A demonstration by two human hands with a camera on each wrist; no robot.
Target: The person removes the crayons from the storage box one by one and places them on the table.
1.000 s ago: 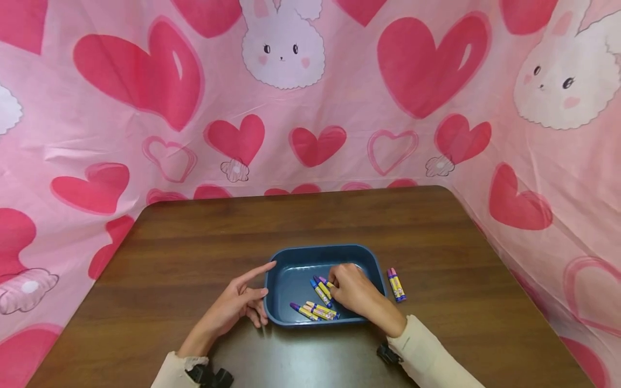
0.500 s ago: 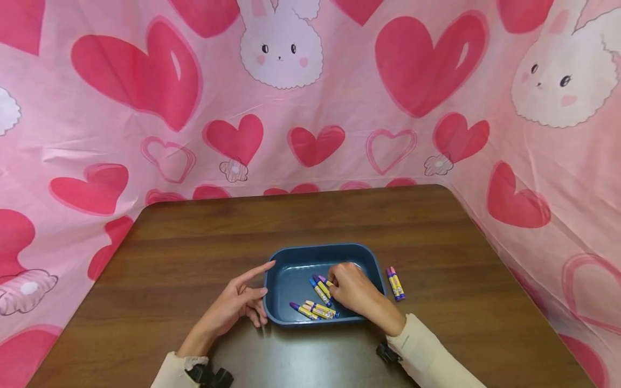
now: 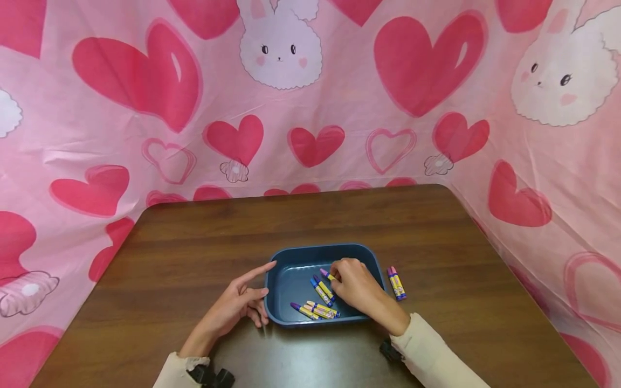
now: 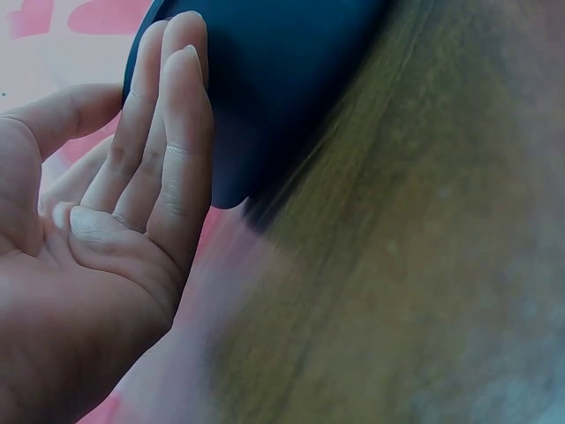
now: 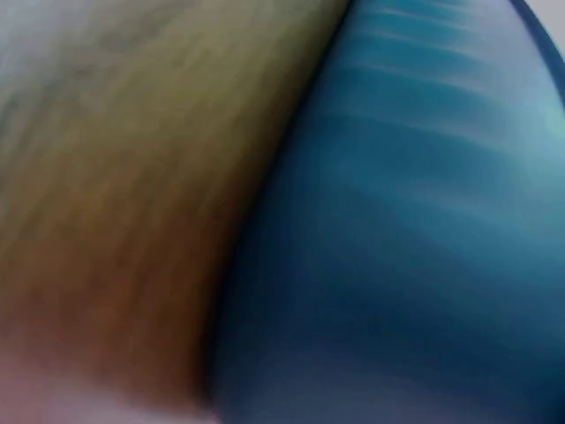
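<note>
A dark blue rectangular tray sits on the table, and its left rim and wall meet the extended fingers and thumb of my left hand. The left wrist view shows the same hand with its fingers fairly straight against the tray. Inside the tray, my right hand pinches a light purple crayon with a yellow wrapper. Beside it lie a blue crayon and a dark purple crayon, side by side. Nearer the front wall rest a purple crayon and peach-tipped crayons.
Two crayons, one pink-tipped and one purple-tipped, lie together on the brown wooden table right of the tray. A pink cloth with hearts and rabbits hangs around the table. The right wrist view shows mostly blurred tray wall.
My right hand has shifted slightly right with the light purple crayon, which now lies apart from the blue and dark purple ones. The left hand has stayed put.
</note>
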